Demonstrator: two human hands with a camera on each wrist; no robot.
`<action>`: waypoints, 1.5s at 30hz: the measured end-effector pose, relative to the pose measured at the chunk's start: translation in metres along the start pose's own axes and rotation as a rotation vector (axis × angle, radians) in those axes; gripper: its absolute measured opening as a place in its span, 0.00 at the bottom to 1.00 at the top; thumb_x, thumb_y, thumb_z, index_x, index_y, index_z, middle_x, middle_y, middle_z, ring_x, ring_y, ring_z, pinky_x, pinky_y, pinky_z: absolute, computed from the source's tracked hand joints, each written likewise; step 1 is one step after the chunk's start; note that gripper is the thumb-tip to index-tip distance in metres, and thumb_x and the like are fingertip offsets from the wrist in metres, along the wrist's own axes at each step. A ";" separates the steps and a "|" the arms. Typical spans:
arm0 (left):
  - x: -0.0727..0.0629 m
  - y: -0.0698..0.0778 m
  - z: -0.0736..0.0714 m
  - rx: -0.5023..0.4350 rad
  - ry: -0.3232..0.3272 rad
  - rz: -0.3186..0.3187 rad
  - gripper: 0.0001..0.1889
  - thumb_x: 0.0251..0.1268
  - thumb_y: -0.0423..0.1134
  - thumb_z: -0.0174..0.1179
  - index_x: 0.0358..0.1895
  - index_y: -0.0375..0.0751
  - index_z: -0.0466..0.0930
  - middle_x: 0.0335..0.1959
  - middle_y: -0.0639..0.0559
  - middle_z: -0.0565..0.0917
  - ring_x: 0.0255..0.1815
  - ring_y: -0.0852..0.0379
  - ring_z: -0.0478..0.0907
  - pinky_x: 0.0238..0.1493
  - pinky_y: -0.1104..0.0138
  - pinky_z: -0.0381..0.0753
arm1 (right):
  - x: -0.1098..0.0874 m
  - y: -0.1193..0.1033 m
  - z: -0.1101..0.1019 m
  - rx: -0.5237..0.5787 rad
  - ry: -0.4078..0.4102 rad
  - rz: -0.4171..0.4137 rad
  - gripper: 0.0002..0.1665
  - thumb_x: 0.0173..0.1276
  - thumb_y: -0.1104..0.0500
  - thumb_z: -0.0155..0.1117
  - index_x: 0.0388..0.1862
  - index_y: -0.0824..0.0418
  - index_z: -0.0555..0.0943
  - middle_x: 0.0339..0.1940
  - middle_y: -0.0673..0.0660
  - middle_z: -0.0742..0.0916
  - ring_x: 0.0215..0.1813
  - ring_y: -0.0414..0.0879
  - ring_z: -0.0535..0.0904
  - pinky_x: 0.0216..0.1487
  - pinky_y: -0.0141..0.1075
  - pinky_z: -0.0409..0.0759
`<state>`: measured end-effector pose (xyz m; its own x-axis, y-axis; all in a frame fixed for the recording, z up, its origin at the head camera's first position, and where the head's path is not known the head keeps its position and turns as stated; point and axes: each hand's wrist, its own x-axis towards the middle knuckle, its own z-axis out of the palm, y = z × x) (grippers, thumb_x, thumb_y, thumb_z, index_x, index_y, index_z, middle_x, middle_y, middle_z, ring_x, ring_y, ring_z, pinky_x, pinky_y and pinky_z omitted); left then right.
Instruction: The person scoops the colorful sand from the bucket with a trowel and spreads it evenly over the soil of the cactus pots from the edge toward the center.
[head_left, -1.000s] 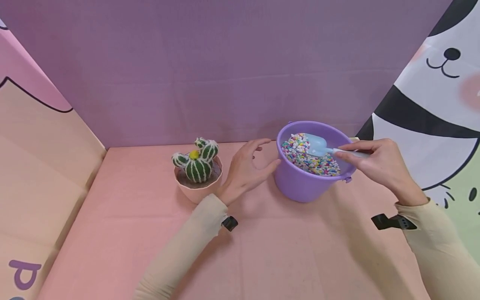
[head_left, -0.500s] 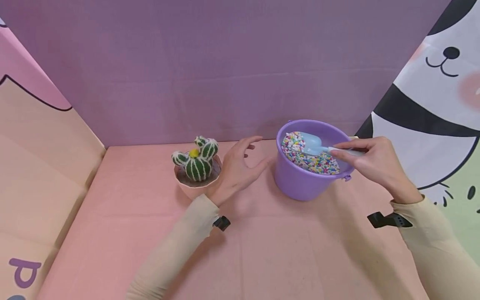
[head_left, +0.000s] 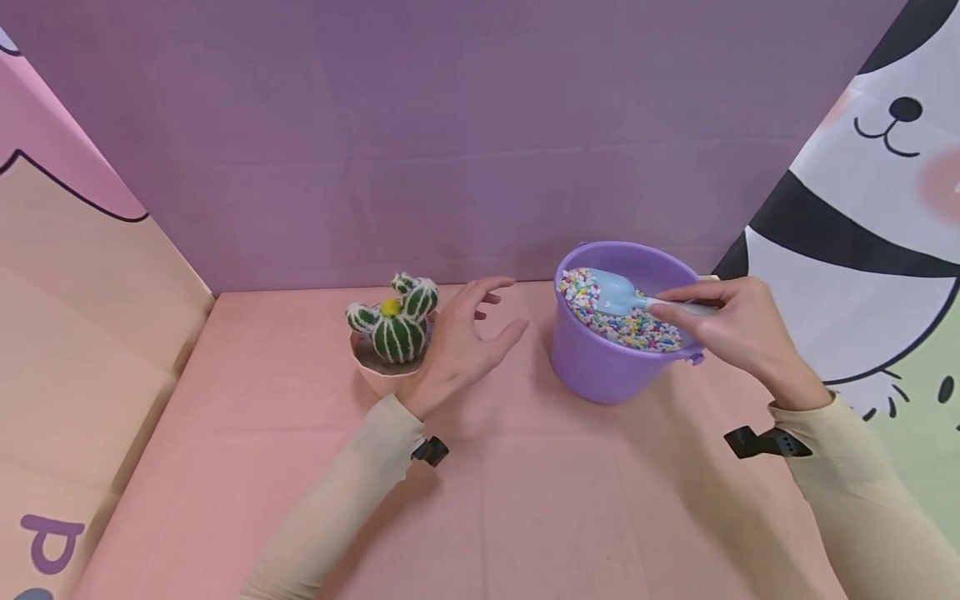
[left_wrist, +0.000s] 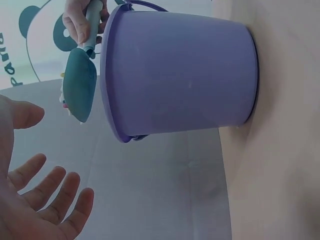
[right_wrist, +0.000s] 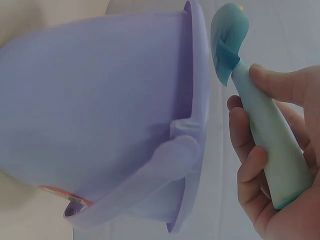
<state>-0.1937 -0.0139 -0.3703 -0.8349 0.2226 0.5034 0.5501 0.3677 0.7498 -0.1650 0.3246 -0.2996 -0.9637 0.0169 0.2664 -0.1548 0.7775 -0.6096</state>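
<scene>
My right hand (head_left: 738,321) grips the handle of a light blue scoop (head_left: 615,292), fingers curled round it as the right wrist view shows. The scoop is loaded with small multicoloured pebbles (head_left: 579,285) and hangs above the rim of a purple bucket (head_left: 600,375). More of the coloured pebbles (head_left: 645,332) lie inside the bucket. My left hand (head_left: 461,337) is held in the air between the bucket and a potted cactus (head_left: 399,340), its fingers spread and loosely bent, holding nothing. It covers the right side of the cactus's pale pink pot (head_left: 378,379) in the head view.
A pink cloth (head_left: 555,500) covers the table. Behind it rises a purple backdrop (head_left: 465,142), with a panda-printed panel (head_left: 847,242) on the right and a beige and pink panel (head_left: 75,292) on the left. The bucket's handle (right_wrist: 135,185) hangs down its side.
My left hand has drawn back leftward from the bucket toward the cactus. My right hand has moved the loaded scoop a little to the left over the bucket.
</scene>
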 end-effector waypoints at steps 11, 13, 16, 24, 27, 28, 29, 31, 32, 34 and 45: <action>-0.007 0.005 -0.009 -0.047 0.027 0.020 0.26 0.69 0.46 0.70 0.68 0.48 0.80 0.60 0.51 0.86 0.58 0.49 0.84 0.60 0.49 0.86 | 0.003 -0.004 0.007 0.010 0.006 -0.045 0.15 0.63 0.45 0.82 0.44 0.50 0.96 0.30 0.28 0.89 0.37 0.29 0.82 0.31 0.26 0.78; -0.007 0.007 -0.012 -0.048 0.032 0.025 0.26 0.68 0.46 0.71 0.68 0.48 0.80 0.60 0.51 0.86 0.57 0.51 0.84 0.60 0.49 0.86 | 0.003 -0.006 0.008 0.007 0.004 -0.053 0.15 0.63 0.44 0.82 0.44 0.49 0.96 0.32 0.32 0.91 0.38 0.29 0.82 0.31 0.26 0.78; -0.008 0.010 -0.017 -0.049 0.043 0.034 0.26 0.68 0.45 0.71 0.68 0.48 0.81 0.59 0.52 0.86 0.56 0.54 0.84 0.59 0.51 0.87 | 0.004 -0.007 0.009 -0.008 -0.002 -0.056 0.15 0.63 0.44 0.82 0.45 0.49 0.96 0.34 0.41 0.94 0.39 0.28 0.81 0.31 0.27 0.78; -0.007 0.019 -0.033 -0.090 0.060 0.062 0.25 0.68 0.43 0.71 0.67 0.48 0.81 0.62 0.53 0.85 0.56 0.55 0.84 0.60 0.56 0.86 | 0.008 -0.012 0.012 -0.019 -0.012 -0.049 0.16 0.63 0.44 0.82 0.46 0.49 0.95 0.27 0.32 0.90 0.34 0.32 0.80 0.22 0.33 0.78; -0.007 0.022 -0.040 -0.106 0.064 0.062 0.24 0.69 0.42 0.71 0.67 0.50 0.81 0.62 0.55 0.85 0.56 0.58 0.83 0.60 0.58 0.85 | 0.009 -0.015 0.013 -0.009 -0.019 -0.060 0.16 0.63 0.44 0.82 0.46 0.49 0.96 0.25 0.28 0.88 0.33 0.33 0.80 0.20 0.35 0.78; -0.008 0.023 -0.042 -0.107 0.068 0.060 0.24 0.69 0.43 0.71 0.67 0.51 0.82 0.62 0.56 0.85 0.56 0.59 0.83 0.60 0.59 0.85 | 0.010 -0.016 0.014 -0.003 -0.019 -0.063 0.16 0.63 0.44 0.82 0.45 0.49 0.96 0.25 0.28 0.89 0.33 0.33 0.81 0.20 0.35 0.78; -0.008 0.023 -0.045 -0.107 0.072 0.058 0.24 0.69 0.43 0.71 0.67 0.52 0.82 0.61 0.57 0.85 0.56 0.59 0.83 0.59 0.60 0.84 | 0.010 -0.017 0.015 0.002 -0.019 -0.068 0.15 0.63 0.44 0.82 0.45 0.49 0.96 0.25 0.29 0.89 0.34 0.32 0.81 0.22 0.34 0.78; -0.009 0.023 -0.049 -0.108 0.085 0.060 0.23 0.69 0.42 0.71 0.67 0.52 0.82 0.60 0.57 0.85 0.55 0.60 0.83 0.58 0.61 0.84 | 0.010 -0.019 0.016 0.014 -0.021 -0.075 0.15 0.63 0.45 0.82 0.44 0.49 0.96 0.26 0.32 0.91 0.36 0.31 0.81 0.25 0.31 0.78; -0.010 0.023 -0.052 -0.106 0.093 0.064 0.23 0.69 0.41 0.72 0.66 0.52 0.82 0.59 0.57 0.86 0.54 0.60 0.83 0.57 0.61 0.84 | 0.010 -0.019 0.016 0.015 -0.022 -0.080 0.15 0.63 0.45 0.82 0.44 0.50 0.96 0.26 0.33 0.91 0.37 0.30 0.81 0.26 0.30 0.78; -0.010 0.023 -0.056 -0.105 0.111 0.075 0.23 0.68 0.40 0.72 0.66 0.51 0.83 0.58 0.55 0.86 0.53 0.59 0.83 0.55 0.61 0.84 | 0.011 -0.020 0.017 0.016 -0.024 -0.085 0.14 0.63 0.45 0.82 0.43 0.50 0.96 0.26 0.34 0.91 0.38 0.29 0.82 0.29 0.28 0.77; -0.020 0.016 -0.078 -0.085 0.172 0.124 0.22 0.68 0.37 0.71 0.64 0.44 0.83 0.56 0.47 0.87 0.54 0.50 0.85 0.55 0.53 0.86 | 0.009 -0.023 0.020 0.022 -0.057 -0.009 0.17 0.64 0.41 0.81 0.46 0.47 0.95 0.24 0.36 0.90 0.18 0.44 0.74 0.15 0.40 0.72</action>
<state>-0.1669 -0.0832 -0.3345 -0.7497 0.1016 0.6539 0.6537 0.2680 0.7078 -0.1747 0.2947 -0.2980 -0.9730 -0.0267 0.2291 -0.1677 0.7637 -0.6234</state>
